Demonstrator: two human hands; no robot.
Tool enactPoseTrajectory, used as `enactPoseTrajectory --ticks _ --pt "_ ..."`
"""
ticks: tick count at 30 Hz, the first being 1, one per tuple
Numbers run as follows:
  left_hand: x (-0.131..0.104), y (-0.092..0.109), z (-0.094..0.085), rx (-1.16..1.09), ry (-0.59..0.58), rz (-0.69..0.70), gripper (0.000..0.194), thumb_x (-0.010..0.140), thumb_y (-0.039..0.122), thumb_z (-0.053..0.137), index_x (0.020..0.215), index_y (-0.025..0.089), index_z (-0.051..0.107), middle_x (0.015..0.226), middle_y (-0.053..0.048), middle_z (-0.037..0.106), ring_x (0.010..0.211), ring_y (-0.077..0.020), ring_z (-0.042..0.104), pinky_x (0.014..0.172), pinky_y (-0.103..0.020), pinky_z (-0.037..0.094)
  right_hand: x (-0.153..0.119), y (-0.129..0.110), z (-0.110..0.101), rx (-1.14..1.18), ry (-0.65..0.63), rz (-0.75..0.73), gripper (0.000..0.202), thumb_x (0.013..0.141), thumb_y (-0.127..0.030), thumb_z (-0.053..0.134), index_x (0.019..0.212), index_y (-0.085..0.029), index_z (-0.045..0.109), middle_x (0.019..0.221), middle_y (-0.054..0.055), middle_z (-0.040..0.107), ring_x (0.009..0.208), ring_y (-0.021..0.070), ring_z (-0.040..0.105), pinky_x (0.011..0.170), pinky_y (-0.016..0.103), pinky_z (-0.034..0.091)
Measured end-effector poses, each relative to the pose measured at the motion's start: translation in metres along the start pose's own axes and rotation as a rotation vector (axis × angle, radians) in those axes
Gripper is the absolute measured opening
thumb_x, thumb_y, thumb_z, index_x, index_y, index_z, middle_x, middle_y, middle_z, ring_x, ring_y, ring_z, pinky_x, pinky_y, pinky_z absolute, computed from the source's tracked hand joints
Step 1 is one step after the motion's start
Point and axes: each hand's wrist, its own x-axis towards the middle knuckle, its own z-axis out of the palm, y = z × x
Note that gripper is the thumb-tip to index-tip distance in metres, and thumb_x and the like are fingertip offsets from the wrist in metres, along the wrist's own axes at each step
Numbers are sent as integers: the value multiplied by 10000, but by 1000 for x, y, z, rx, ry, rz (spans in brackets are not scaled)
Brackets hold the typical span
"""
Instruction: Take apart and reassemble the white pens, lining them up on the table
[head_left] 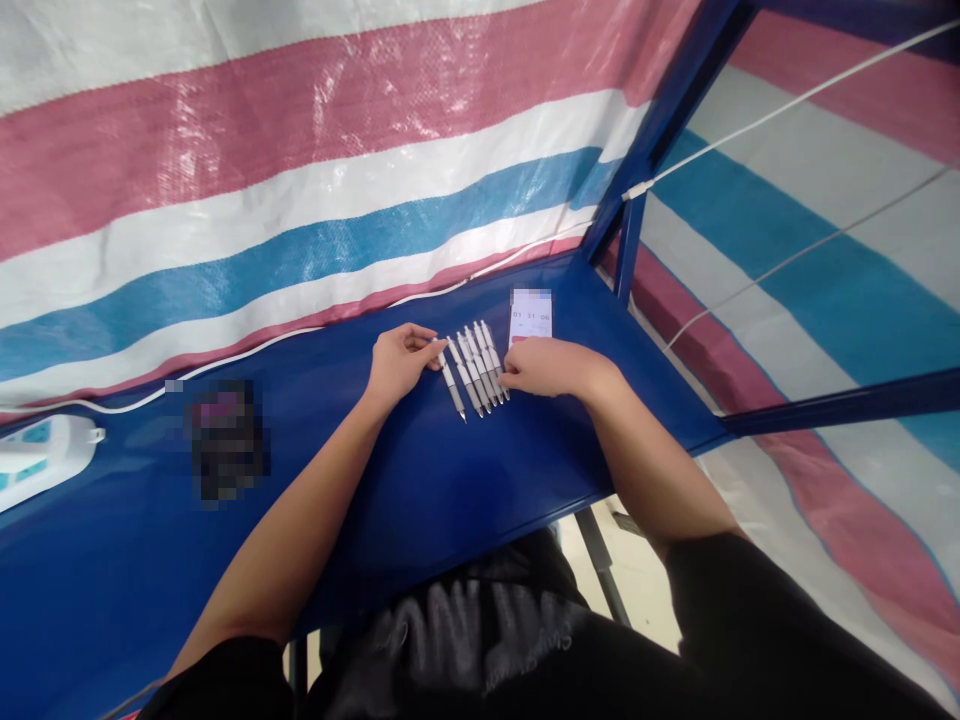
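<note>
Several white-and-grey click pens (477, 366) lie side by side in a slanted row on the blue table (450, 470), their tips toward me. My left hand (405, 358) is at the row's left end, with thumb and fingers closed around the upper part of the leftmost pen (452, 384). At the right end, my right hand (541, 366) is curled, its fingertips against the lower part of the rightmost pen. Whether anything is inside those fingers is hidden. Just beyond my right hand lies a phone (531, 312) showing a running-time display, its lower part covered by the hand.
A dark, pixelated object (227, 440) lies on the table at left, with a white plastic power strip-like item (49, 455) farther left. A white cable (285, 345) runs along the back edge by the striped sheet (300, 180). Blue frame posts (630, 245) stand at the right corner.
</note>
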Motion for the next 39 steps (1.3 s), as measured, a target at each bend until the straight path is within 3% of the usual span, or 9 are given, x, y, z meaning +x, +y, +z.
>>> enactPoseTrajectory --ticks 8,13,18,22,24,27,31,34,39 --pt "-2 4 2 30 5 -6 263 809 361 920 919 185 758 678 -43 767 584 -199 736 645 -321 583 4 -1 3 -33 10 -12 357 1086 -292 528 981 -101 812 1014 188 813 857 240 713 672 330 379" --pt "-4 5 5 107 49 4 284 817 305 928 1030 190 778 821 -32 752 603 -180 738 667 -320 592 4 -1 4 -37 12 -12 348 1068 -264 521 1016 -103 825 1031 186 821 877 248 722 698 333 409" --pt "-8 4 7 243 76 97 192 889 308 872 1021 212 772 945 -34 684 575 -122 653 619 -299 565 5 -6 8 -39 27 56 369 1073 -277 506 1121 -100 826 1119 213 828 977 299 760 710 345 441" --pt "-15 5 10 378 60 232 180 974 361 783 1089 222 795 970 -43 639 625 -129 582 729 -333 576 3 -18 11 -50 26 77 413 1084 -268 462 1204 -75 807 1151 245 825 1043 343 785 742 370 484" --pt "-21 5 13 485 25 309 264 991 403 760 1185 228 804 1040 -67 639 701 -164 595 799 -373 574 3 -23 11 -52 36 84 422 1083 -266 454 1231 -71 797 1163 253 822 1069 361 789 754 380 500" --pt "-27 5 19 653 10 406 360 1013 467 724 1276 233 800 1138 -132 666 996 -295 658 943 -466 554 5 -26 11 -42 36 65 414 1079 -269 464 1228 -74 797 1162 249 822 1078 361 794 759 377 515" --pt "-28 7 20 765 -59 486 465 1029 504 686 1404 235 743 1539 -200 639 1414 -429 547 1150 -589 446 10 -27 11 -12 58 35 419 1084 -280 465 1223 -76 804 1137 245 826 1069 352 802 762 367 523" --pt "-25 8 13 772 -187 484 536 1070 479 602 1547 237 632 1683 -178 568 1568 -414 462 1244 -595 381 15 -29 14 15 85 12 419 1085 -291 470 1199 -83 815 1112 237 832 1047 348 809 752 363 519" --pt "-19 5 2 767 -298 471 597 1104 477 521 1634 203 513 1701 -191 549 1595 -373 479 1284 -575 390 17 -31 16 56 146 16 359 1062 -277 513 1082 -103 827 1051 212 838 954 323 808 685 350 468"
